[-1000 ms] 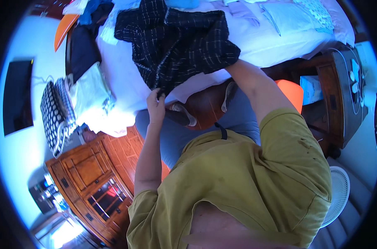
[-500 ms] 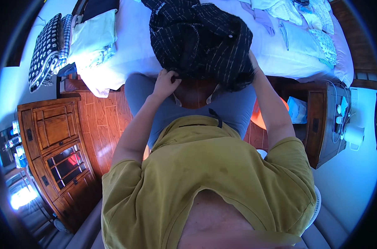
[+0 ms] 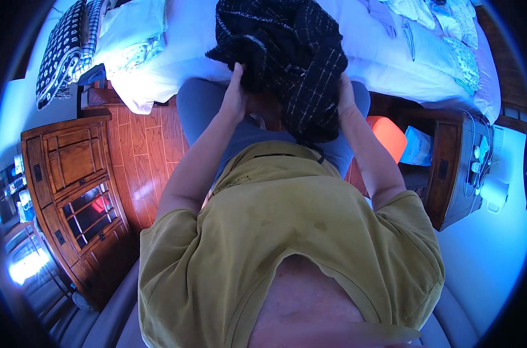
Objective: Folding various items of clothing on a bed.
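One black checked garment (image 3: 287, 52), two hands (image 3: 235, 95)

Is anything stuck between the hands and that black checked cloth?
No. The left hand and right hand both grip the black checked garment directly, one on each side, above the white bed.

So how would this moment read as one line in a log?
left hand: grips black checked garment | right hand: grips same garment | garment: bunched, held over bed edge
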The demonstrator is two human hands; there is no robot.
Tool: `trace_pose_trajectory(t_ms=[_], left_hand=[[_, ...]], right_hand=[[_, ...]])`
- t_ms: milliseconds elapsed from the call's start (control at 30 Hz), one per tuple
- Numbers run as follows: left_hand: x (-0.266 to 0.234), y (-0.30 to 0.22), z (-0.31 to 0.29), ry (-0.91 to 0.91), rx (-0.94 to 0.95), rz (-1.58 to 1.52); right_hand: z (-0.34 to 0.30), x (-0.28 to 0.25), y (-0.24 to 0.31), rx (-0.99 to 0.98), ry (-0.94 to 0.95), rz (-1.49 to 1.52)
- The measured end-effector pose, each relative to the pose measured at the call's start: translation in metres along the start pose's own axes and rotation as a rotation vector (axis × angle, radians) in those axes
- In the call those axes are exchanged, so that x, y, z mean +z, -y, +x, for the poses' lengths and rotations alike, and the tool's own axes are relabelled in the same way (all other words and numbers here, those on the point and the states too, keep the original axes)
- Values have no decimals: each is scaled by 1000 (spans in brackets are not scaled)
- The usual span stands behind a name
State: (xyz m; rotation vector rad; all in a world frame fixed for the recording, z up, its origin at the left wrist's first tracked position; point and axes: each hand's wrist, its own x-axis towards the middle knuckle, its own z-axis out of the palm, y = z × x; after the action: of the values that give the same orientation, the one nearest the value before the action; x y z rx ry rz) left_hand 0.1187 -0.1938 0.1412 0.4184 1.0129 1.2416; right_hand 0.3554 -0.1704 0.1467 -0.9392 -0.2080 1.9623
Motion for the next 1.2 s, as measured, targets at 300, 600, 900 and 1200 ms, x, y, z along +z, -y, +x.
trace_pose_trajectory(t_ms=[300,600,900,1200], left_hand=[[-29,-21,-4,-193,271,24],[-27,-36,-14,97,-189,-183],[-91,-6,-65,15,-207,519],[-49,-10,-71,499,400,1407]], right_hand=[[-20,-5,44,-482,18,-112],[-17,-21,43,-491,195,-278],[-25,-35,49,-317,-3,28],[-17,0,59,-173,191,104]])
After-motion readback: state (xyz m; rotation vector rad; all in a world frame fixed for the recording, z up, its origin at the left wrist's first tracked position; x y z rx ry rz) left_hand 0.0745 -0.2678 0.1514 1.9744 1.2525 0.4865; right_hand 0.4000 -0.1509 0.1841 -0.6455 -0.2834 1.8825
